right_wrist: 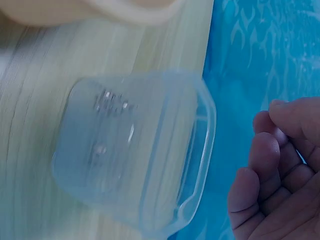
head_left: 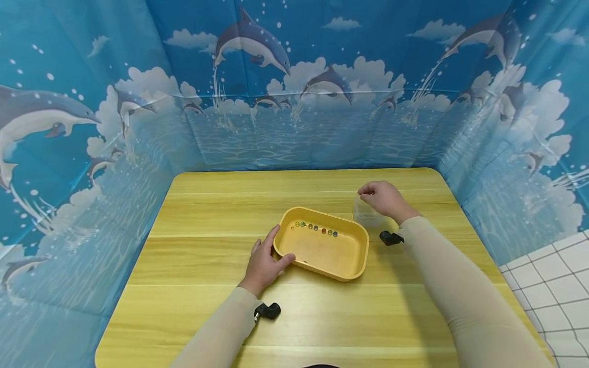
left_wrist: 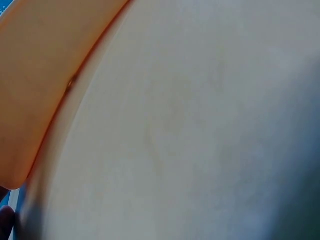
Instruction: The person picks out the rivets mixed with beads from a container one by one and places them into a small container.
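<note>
A yellow tray [head_left: 333,258] with rounded corners sits mid-table. My left hand [head_left: 264,263] grips its left end, thumb at the near rim and fingers along the side. Inside the tray, several coloured glass marbles [head_left: 316,228] lie in a slanting row. Over the clear plastic container [head_left: 368,217] beyond the tray's right end is my right hand [head_left: 383,198]. Its fingers are curled and the thumb meets the index fingertip; I cannot tell whether something small is pinched there. In the right wrist view the see-through container [right_wrist: 115,150] has small dark glints near its bottom.
The wooden table [head_left: 207,306] has a light yellow grain. A blue dolphin-print curtain [head_left: 294,128] hangs along its back and sides. White tiles [head_left: 561,276] show at the right. A black wrist camera [head_left: 391,237] is close to the container's near side.
</note>
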Tool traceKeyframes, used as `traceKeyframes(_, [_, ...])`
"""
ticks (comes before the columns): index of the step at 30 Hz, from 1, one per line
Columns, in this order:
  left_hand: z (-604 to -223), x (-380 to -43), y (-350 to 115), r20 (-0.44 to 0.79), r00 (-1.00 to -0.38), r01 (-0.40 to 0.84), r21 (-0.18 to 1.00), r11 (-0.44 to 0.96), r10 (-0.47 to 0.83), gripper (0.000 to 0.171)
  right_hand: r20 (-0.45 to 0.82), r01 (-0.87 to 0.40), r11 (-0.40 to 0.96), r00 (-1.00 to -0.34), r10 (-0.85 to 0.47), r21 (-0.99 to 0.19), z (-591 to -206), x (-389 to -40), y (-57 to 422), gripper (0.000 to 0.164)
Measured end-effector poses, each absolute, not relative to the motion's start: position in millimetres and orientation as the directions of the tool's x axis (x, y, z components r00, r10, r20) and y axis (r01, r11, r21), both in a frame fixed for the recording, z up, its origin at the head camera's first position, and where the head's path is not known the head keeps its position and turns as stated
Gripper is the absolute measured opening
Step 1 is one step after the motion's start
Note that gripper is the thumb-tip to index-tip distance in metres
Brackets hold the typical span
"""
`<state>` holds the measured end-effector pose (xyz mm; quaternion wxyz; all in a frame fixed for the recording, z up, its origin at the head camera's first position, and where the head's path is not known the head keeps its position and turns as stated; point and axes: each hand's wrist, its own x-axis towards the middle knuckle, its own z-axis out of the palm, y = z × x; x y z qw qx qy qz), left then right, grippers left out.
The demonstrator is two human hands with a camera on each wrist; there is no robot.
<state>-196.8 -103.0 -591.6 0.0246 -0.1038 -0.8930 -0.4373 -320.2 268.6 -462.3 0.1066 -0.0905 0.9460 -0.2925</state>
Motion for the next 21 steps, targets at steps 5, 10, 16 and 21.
traceKeyframes(5, [-591.3,-196.0,-103.0,0.134,-0.978,0.204,0.773,0.601,0.16,0.096,-0.163,-0.083,0.817,-0.964,-0.211,-0.57,-463.2,-320.7,278.2,0.035])
traceKeyframes(10, [-589.9,-194.9,-102.6,0.143,-0.976,0.213,0.772,0.599,0.163,0.095,-0.176,-0.063,0.818,-0.964,-0.198,-0.572,-465.2,-320.7,283.4,0.037])
traceKeyframes(16, [-589.0,-194.5,-103.1,0.166,-0.972,0.234,0.771,0.592,0.167,0.094,-0.182,-0.057,0.818,-0.964,-0.195,-0.573,-465.6,-320.4,286.7,0.037])
traceKeyframes(21, [-589.5,-194.7,-103.3,0.168,-0.971,0.238,0.765,0.598,0.171,0.094,-0.194,-0.054,0.83,-0.962,-0.192,-0.555,-466.8,-319.3,289.2,0.037])
